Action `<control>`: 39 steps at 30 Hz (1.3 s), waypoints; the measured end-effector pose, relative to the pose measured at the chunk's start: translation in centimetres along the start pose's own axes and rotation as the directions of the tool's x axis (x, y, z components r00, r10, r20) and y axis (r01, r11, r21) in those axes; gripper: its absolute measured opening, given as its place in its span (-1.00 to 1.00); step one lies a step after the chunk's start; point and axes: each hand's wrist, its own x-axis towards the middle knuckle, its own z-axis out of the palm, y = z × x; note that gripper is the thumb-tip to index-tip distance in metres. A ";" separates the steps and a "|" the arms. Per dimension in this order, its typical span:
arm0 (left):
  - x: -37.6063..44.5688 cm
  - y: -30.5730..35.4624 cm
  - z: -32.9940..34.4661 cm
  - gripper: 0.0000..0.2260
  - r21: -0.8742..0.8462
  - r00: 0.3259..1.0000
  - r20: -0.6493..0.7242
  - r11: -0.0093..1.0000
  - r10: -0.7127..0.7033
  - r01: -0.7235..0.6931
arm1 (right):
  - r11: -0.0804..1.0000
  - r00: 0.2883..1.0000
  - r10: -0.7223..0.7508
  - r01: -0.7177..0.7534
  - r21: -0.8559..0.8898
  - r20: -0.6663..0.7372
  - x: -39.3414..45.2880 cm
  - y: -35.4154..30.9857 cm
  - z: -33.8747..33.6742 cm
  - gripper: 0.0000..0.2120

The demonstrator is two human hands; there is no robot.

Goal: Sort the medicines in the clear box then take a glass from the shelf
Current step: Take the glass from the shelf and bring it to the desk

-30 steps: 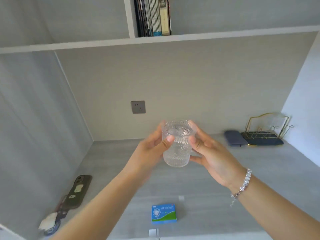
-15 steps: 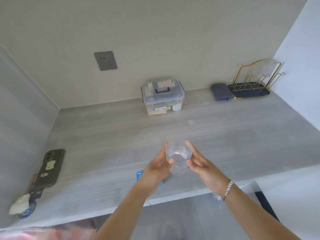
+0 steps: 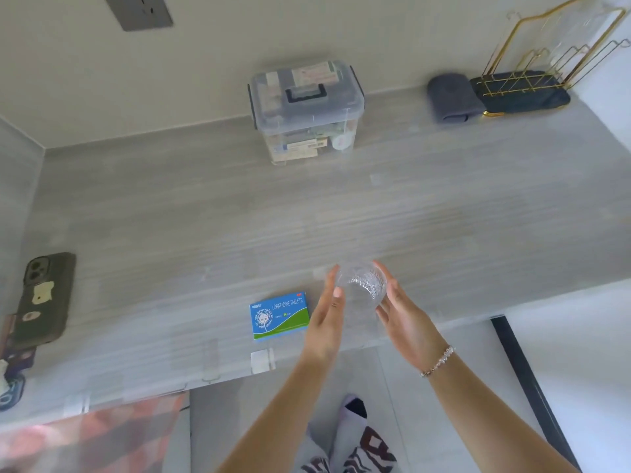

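Now, line by line:
Change in view: the camera looks lower than half a second ago; the socket sits at the top edge, and a foot in a patterned sock shows below the counter edge.
Change in glass: the glass is lower and nearer the counter than before, over its front part; I cannot tell if it touches the surface.
Left hand: fingers straight and together, fingertips against the glass's left side.
Right hand: cupped against the right side, so the glass is held between the two hands; a bead bracelet circles that wrist.
Box: one, clear, lid on, packets inside, by the back wall, well apart from the glass.
Pack: one, blue and green, marked Loratadine Tablets, flat on the counter just left of the left hand.
Phone: one, dark case, at the left end.
Cloth: one, grey, folded, back right.
Rack: one, gold wire, beside the cloth.
Glasses: one.
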 end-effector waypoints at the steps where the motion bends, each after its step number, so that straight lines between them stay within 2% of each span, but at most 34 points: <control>1: 0.1 -0.4 0.1 -0.71 -0.014 1.000 -0.016 1.000 -0.004 0.003 | 1.000 1.000 0.006 -0.006 0.006 -0.010 0.1 0.2 -0.1 -0.51; 6: 0.4 -1.7 0.2 -0.62 -0.022 0.998 -0.061 0.999 0.026 -0.028 | 0.995 0.999 0.040 -0.037 0.092 -0.032 0.9 0.8 -0.1 -0.67; 11: 0.9 -1.5 -0.5 -0.56 -0.065 0.989 -0.114 0.993 0.091 -0.098 | 0.983 1.000 0.027 -0.028 0.179 0.006 1.4 0.8 0.7 -0.61; 14: 1.2 -1.3 -1.1 -0.58 -0.094 0.986 -0.137 0.989 0.100 -0.113 | 0.981 1.000 0.023 -0.025 0.193 0.012 1.9 0.9 1.2 -0.65; 19: 1.4 -1.0 -1.4 -0.74 -0.175 0.990 -0.121 0.980 0.075 -0.095 | 0.991 1.000 0.025 -0.026 0.134 0.011 2.3 1.0 1.4 -0.68; 28: 1.4 0.1 -1.4 -0.71 -0.189 0.993 -0.111 0.981 0.027 -0.048 | 0.999 0.999 0.042 -0.042 0.026 -0.030 2.2 0.3 1.6 -0.68; 39: 1.6 0.9 -0.9 -0.61 -0.237 0.998 -0.045 0.971 -0.044 0.032 | 1.000 0.991 0.014 -0.015 -0.001 -0.135 0.4 0.1 2.5 -0.69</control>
